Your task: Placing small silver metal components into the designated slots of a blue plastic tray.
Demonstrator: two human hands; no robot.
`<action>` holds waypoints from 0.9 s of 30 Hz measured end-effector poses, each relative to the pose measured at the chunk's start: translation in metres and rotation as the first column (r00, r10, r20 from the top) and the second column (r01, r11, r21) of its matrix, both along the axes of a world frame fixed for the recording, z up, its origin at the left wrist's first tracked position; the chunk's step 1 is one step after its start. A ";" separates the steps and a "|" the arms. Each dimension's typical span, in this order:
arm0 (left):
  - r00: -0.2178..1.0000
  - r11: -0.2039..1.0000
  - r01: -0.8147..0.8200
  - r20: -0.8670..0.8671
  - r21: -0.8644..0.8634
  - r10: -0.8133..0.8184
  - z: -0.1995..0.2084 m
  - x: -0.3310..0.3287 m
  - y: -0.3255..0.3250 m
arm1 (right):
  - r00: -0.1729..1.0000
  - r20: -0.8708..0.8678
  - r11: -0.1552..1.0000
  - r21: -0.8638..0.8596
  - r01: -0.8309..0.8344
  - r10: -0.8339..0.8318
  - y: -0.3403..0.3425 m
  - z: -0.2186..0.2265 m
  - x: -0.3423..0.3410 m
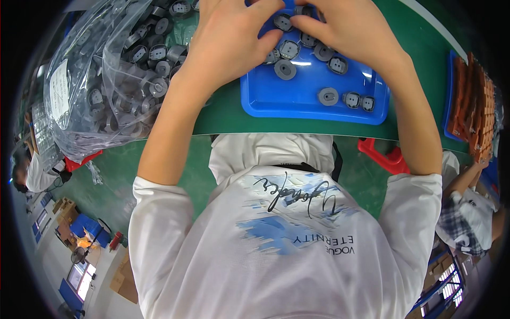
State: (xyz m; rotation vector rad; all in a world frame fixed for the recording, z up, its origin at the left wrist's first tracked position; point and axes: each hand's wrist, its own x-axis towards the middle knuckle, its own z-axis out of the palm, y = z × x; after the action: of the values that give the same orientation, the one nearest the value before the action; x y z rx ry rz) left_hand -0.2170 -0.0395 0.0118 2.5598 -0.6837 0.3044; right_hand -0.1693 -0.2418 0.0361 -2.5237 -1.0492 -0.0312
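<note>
My left hand point(234, 40) reaches over the left side of a blue tray point(297, 109), its thumb held apart from the forefinger. My right hand point(350, 29) comes in from the other side, and its thumb tip lies against or just beside a round grey plastic part point(283, 22). Both hands have some fingers cut off by the upper edge of the picture. Several more grey parts lie loose in the tray, among them a disc-like one point(285, 69) below the left thumb and another grey disc point(328, 96) near the tray's front.
A large clear plastic bag point(79, 101) full of grey parts stands on the green table point(218, 119) at the left. Stacked orange-brown pieces point(470, 101) stand at the far right. A red stool point(385, 157) shows below the table edge. Other people sit at both sides.
</note>
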 end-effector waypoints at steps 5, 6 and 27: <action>0.997 1.000 -0.012 0.078 0.018 0.010 -0.006 0.003 0.000 | 0.984 -0.177 0.997 -0.069 -0.037 0.025 0.006 0.003 -0.001; 0.995 0.998 -0.053 0.091 0.033 0.049 -0.006 0.002 0.002 | 0.984 -0.174 0.997 -0.067 -0.040 0.028 0.003 -0.001 -0.001; 0.998 0.987 -0.049 -0.057 -0.150 0.041 -0.010 0.010 0.011 | 0.992 0.067 0.994 0.004 -0.110 0.109 0.012 -0.030 -0.002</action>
State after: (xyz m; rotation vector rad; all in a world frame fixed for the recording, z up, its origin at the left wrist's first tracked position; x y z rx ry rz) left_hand -0.2071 -0.0280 0.0021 2.4320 -0.5617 0.2900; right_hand -0.1713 -0.2296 0.0058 -2.4694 -1.2096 -0.0887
